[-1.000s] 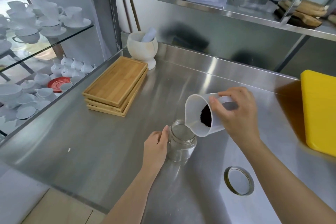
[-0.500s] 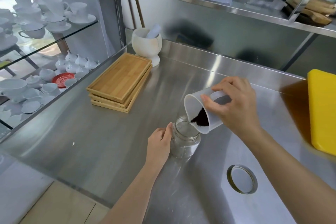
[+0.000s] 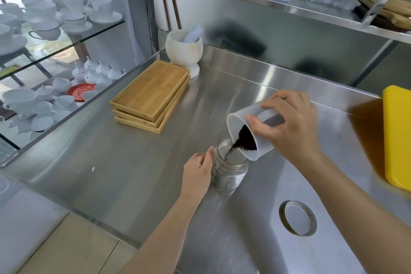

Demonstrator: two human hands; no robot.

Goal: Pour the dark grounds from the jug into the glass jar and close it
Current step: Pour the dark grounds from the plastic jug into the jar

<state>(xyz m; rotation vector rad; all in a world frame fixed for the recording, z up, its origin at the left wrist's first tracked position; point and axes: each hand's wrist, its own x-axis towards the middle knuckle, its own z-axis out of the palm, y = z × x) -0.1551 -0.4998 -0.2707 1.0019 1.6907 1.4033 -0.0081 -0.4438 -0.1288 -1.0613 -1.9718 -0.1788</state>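
Note:
A clear glass jar (image 3: 231, 172) stands upright and open on the steel counter. My left hand (image 3: 198, 171) grips its left side. My right hand (image 3: 287, 127) holds a translucent plastic jug (image 3: 238, 122) tipped steeply over the jar's mouth. Dark grounds (image 3: 244, 140) lie against the jug's lower wall, and a thin stream of them falls into the jar. The jar's round metal lid (image 3: 298, 218) lies flat on the counter to the front right, apart from both hands.
A stack of bamboo trays (image 3: 151, 95) sits at the back left, with a white mortar and pestle (image 3: 184, 51) behind it. A yellow board (image 3: 398, 135) lies at the right edge. Glass shelves of white cups (image 3: 55, 13) stand left of the counter.
My right hand has tipped the jug further over the jar. The grounds have slid to the jug's lip and now stream into the jar. My left hand stays on the jar.

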